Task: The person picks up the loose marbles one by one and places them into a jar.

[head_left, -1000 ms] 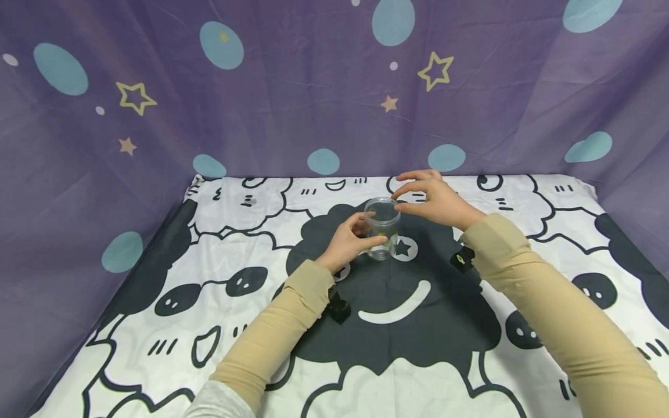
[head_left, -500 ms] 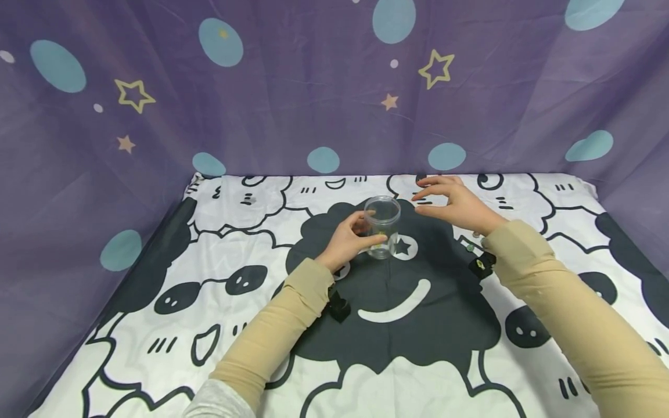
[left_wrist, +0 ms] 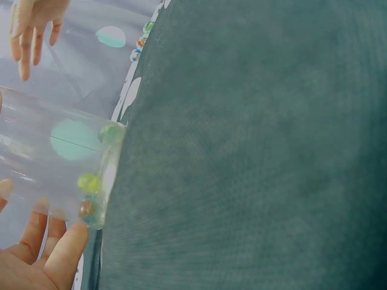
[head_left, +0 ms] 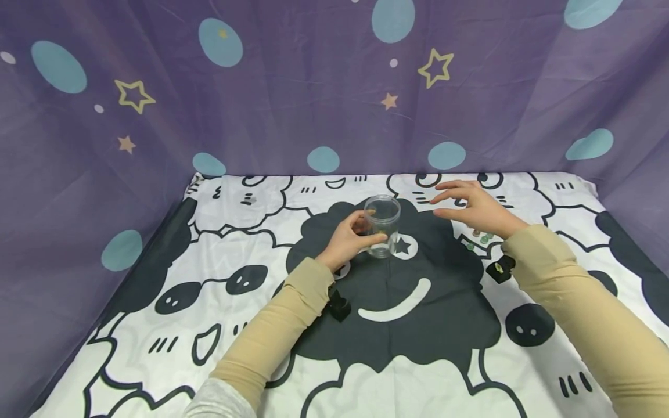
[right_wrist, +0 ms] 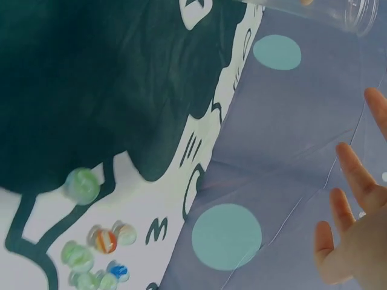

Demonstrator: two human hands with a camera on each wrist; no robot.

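Observation:
My left hand (head_left: 349, 239) grips a clear plastic jar (head_left: 383, 210) around its side, fingers behind and thumb in front. The jar stands upright on the dark printed patch with its mouth uncovered. At its bottom, in the left wrist view, lie a green marble (left_wrist: 110, 134), a yellow marble (left_wrist: 89, 182) and a brownish-orange one (left_wrist: 87, 209). To the right of the jar, my right hand (head_left: 477, 208) hovers above the cloth with fingers spread and nothing in them. Loose glass marbles lie below it: a green marble (right_wrist: 83, 186) apart, and an orange-striped marble (right_wrist: 105, 241) within a cluster.
A white cloth (head_left: 251, 377) with black cartoon sheep covers the table. Behind it hangs a purple curtain (head_left: 292, 98) with stars and blue ovals. A small black device (head_left: 340, 306) sits at the left wrist, another black device (head_left: 500, 269) at the right.
My right hand has moved away from the jar's rim, to the right and slightly down, uncovering the loose marbles on the cloth. The left hand and jar have stayed in place.

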